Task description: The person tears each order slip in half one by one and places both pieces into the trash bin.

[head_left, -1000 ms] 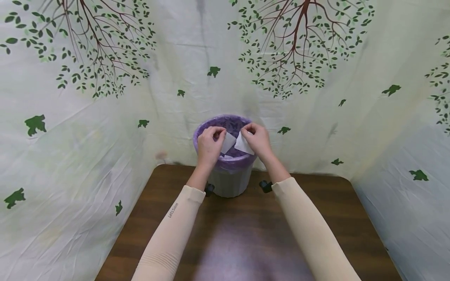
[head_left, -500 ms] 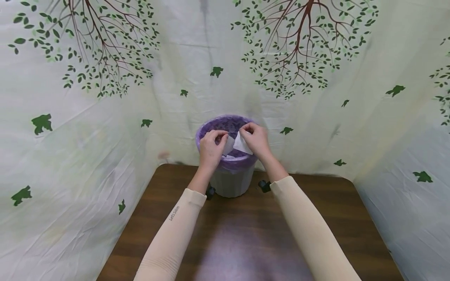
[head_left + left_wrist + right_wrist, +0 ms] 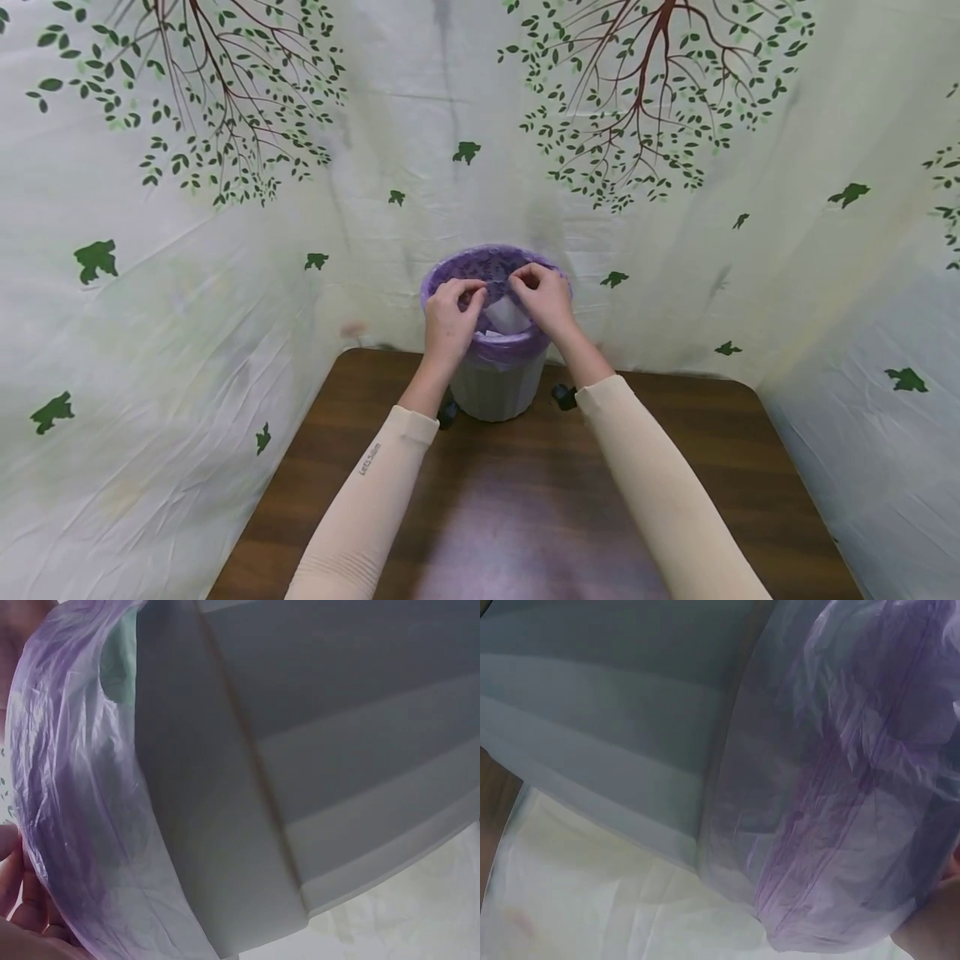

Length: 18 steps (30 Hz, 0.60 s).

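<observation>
A grey waste bin (image 3: 495,387) stands on the table, lined with a purple bag (image 3: 504,350) folded over its rim. White paper pieces (image 3: 507,317) lie inside it, between the two hands in the head view. Over the bin's left rim, my left hand (image 3: 450,321) has bent fingers, with thumb and index tip close together and no paper between them. Facing it above the right side, my right hand (image 3: 549,298) is bent in a similar way and holds nothing. Both wrist views show mostly the bin's side and the bag, with only parts of the hands.
The brown wooden table (image 3: 487,500) reaches back to a pale curtain (image 3: 660,283) printed with trees and leaves. This cloth also hangs at the left and right. Dark wrist cameras (image 3: 564,397) sit beneath the wrists.
Each hand held a piece of white paper above the bin; both have let go, and the paper now lies lower inside. The hands have barely moved, and the head view has shifted slightly.
</observation>
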{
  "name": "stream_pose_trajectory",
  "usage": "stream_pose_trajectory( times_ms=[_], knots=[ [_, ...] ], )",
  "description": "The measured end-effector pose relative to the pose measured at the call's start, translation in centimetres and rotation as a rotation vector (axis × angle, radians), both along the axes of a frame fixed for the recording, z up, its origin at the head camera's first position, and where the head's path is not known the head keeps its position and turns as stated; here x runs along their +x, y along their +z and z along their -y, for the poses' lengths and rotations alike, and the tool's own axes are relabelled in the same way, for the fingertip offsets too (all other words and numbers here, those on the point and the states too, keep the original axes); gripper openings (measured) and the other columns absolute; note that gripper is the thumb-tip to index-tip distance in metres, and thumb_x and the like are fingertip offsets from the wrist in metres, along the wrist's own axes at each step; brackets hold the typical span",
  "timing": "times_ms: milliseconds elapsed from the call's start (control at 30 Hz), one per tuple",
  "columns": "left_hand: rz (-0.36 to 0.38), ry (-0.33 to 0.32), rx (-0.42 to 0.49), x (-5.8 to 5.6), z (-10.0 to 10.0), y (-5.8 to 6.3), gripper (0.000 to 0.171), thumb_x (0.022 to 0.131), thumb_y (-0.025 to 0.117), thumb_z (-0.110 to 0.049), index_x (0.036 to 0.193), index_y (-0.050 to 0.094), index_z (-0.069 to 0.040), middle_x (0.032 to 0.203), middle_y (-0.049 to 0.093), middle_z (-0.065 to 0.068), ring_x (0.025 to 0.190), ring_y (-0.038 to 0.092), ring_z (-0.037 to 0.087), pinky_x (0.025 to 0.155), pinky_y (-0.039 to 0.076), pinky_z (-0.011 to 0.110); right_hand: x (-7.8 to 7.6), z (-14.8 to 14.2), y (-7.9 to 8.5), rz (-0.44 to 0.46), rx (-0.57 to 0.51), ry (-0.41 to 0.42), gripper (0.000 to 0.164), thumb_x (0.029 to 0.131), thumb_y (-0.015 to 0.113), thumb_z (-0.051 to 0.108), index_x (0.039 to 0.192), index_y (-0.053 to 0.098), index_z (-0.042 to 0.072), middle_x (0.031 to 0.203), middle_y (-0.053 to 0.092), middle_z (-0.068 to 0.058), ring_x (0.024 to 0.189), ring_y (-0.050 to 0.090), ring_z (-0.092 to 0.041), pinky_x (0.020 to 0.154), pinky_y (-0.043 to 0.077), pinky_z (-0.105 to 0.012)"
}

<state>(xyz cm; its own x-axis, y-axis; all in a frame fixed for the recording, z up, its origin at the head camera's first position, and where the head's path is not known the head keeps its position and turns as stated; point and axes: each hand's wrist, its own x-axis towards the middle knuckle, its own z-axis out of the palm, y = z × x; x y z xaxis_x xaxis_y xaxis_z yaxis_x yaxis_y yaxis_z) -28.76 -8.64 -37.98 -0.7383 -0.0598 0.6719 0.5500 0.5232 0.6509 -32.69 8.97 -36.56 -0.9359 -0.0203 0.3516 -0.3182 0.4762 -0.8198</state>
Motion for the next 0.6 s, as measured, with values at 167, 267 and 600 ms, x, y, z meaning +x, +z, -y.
stream_pose_trajectory(
  times_ms=[167,267,600],
  knots=[
    [-0.038,-0.003,-0.023,0.4,0.3,-0.1,0.023,0.108,0.062,-0.018,0.112,0.08,-0.003,0.102,0.077,0.013,0.096,0.071,0.03,0.086,0.057,0.044,0.9,-0.7,0.1,-0.018,-0.025,0.01,0.021,0.103,0.066,0.024,0.11,0.075,0.007,0.107,0.075,-0.013,0.096,0.067,-0.025,0.086,0.053,-0.036],
    [-0.063,0.013,-0.038,1.0,0.7,-0.2,0.027,0.11,0.058,-0.019,0.116,0.078,-0.002,0.107,0.077,0.014,0.102,0.071,0.032,0.091,0.057,0.046,1.8,-1.9,-0.1,-0.029,-0.039,0.007,0.021,0.105,0.065,0.024,0.111,0.074,0.007,0.106,0.073,-0.013,0.093,0.064,-0.025,0.082,0.051,-0.035],
    [-0.134,0.212,-0.115,3.4,4.2,-0.9,0.03,0.108,0.06,-0.023,0.129,0.072,-0.006,0.133,0.071,0.014,0.124,0.064,0.036,0.11,0.047,0.054,5.6,-9.0,-2.4,-0.206,0.033,-0.105,0.021,0.105,0.065,0.021,0.114,0.073,0.004,0.112,0.073,-0.016,0.108,0.066,-0.032,0.098,0.049,-0.05]
  ],
)
